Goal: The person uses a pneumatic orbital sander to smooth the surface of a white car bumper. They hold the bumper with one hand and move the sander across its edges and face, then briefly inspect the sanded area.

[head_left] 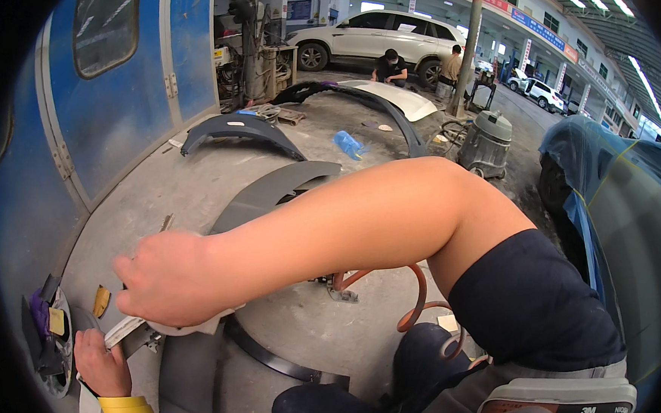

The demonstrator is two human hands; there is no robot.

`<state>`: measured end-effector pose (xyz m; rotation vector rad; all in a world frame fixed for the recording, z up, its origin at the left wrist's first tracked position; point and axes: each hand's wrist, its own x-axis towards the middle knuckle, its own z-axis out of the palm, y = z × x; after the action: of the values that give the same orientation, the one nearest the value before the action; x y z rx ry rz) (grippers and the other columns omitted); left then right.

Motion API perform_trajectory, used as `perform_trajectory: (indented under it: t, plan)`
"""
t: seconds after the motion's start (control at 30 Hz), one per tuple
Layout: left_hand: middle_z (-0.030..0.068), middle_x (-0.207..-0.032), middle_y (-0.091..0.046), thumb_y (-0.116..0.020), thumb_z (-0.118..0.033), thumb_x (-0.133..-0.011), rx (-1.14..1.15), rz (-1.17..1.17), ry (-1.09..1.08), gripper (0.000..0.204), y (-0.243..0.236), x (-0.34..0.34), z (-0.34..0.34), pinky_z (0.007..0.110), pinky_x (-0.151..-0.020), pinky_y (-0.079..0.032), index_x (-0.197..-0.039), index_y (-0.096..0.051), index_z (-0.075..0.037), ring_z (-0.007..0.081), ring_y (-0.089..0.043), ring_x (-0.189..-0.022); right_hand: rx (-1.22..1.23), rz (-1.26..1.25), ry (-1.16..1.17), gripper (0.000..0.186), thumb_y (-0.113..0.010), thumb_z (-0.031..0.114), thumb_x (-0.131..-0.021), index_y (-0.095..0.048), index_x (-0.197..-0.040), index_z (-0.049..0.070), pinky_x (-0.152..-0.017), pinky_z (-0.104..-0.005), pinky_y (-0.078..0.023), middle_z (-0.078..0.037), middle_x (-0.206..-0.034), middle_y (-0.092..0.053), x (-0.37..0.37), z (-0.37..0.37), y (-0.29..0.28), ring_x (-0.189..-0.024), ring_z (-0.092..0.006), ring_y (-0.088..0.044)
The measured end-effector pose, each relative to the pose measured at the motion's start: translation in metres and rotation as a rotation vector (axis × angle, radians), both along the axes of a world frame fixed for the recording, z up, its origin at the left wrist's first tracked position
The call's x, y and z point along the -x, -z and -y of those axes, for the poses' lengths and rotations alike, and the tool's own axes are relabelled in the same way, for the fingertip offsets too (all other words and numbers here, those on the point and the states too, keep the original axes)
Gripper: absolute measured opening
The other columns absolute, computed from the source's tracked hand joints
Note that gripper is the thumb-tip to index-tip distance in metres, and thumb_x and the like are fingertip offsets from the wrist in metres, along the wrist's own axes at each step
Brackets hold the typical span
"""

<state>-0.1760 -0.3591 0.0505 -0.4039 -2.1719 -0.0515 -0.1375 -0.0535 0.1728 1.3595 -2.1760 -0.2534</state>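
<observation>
My right arm reaches across the view to the lower left. My right hand (170,278) is curled closed, its fingertips turned away, so what it holds is hidden. A pale flat-edged strip (124,331) lies between both hands. Just below, my left hand (103,364), with a yellow band at the wrist, has its fingers bent closed by that strip's end; its grip is partly hidden. A white flat piece (89,409) shows under the left wrist. Beneath my hands and forearm extends a large dark grey curved car panel (186,386), partly covered by my arm.
An orange coiled hose (421,307) lies by my knees. Other dark curved panels (243,131) and a blue plastic bag (349,145) lie ahead. A grey drum vacuum (487,142) stands right, near a film-covered car (609,182). Blue doors (112,106) line the left; two people crouch far ahead.
</observation>
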Motion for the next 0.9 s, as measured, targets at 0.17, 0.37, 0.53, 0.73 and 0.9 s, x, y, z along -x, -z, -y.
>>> perform_trajectory:
  t: [0.17, 0.37, 0.53, 0.73, 0.9]
  plan:
    - [0.0254, -0.091, -0.057, -0.067, -0.004, -0.074, -0.004, 0.095, -0.018, 0.02, 0.001, 0.002, 0.007, 0.055, -0.099, -0.046, -0.083, -0.05, 0.003, 0.05, -0.055, -0.099, -0.015, 0.021, 0.022, 0.025, -0.069, 0.022, -0.086, -0.066, -0.101, 0.002, -0.061, -0.0417, -0.057, -0.018, -0.094, -0.062, 0.001, 0.008, -0.001, -0.074, -0.0325, -0.07]
    - [0.0243, -0.106, -0.068, -0.072, -0.01, -0.078, 0.049, 0.035, -0.077, 0.029, -0.002, -0.006, 0.004, 0.052, -0.104, -0.047, -0.103, -0.065, 0.001, 0.048, -0.061, -0.115, 0.097, 0.038, 0.039, 0.016, -0.066, 0.021, -0.09, -0.061, -0.096, 0.007, -0.061, -0.0457, -0.056, -0.018, -0.092, -0.059, -0.015, -0.027, 0.0, -0.074, -0.0348, -0.07]
    - [0.0167, -0.08, -0.062, -0.075, -0.016, -0.074, 0.076, -0.011, 0.018, 0.024, -0.017, -0.019, -0.009, 0.049, -0.075, -0.049, -0.076, -0.055, -0.004, 0.0392, -0.06, -0.084, 0.034, 0.068, 0.082, 0.016, -0.065, 0.014, -0.087, -0.061, -0.1, 0.006, -0.064, -0.0477, -0.057, -0.019, -0.093, -0.059, -0.011, -0.001, -0.002, -0.073, -0.0374, -0.069]
    - [0.017, -0.082, -0.061, -0.072, -0.013, -0.075, 0.042, 0.006, 0.052, 0.021, -0.023, -0.024, -0.013, 0.049, -0.073, -0.05, -0.079, -0.055, -0.003, 0.0403, -0.06, -0.084, -0.07, 0.118, 0.142, 0.032, -0.073, 0.017, -0.084, -0.058, -0.11, 0.006, -0.072, -0.0467, -0.057, -0.019, -0.104, -0.058, -0.014, -0.004, -0.008, -0.084, -0.0382, -0.069]
    - [0.0116, -0.076, -0.063, -0.079, -0.019, -0.073, 0.051, -0.086, 0.051, 0.026, -0.017, -0.018, -0.014, 0.046, -0.07, -0.051, -0.074, -0.058, -0.005, 0.0341, -0.062, -0.08, -0.113, 0.023, 0.227, 0.044, -0.078, 0.021, -0.083, -0.059, -0.121, 0.008, -0.073, -0.0462, -0.057, -0.017, -0.107, -0.058, -0.021, -0.022, -0.007, -0.086, -0.038, -0.068]
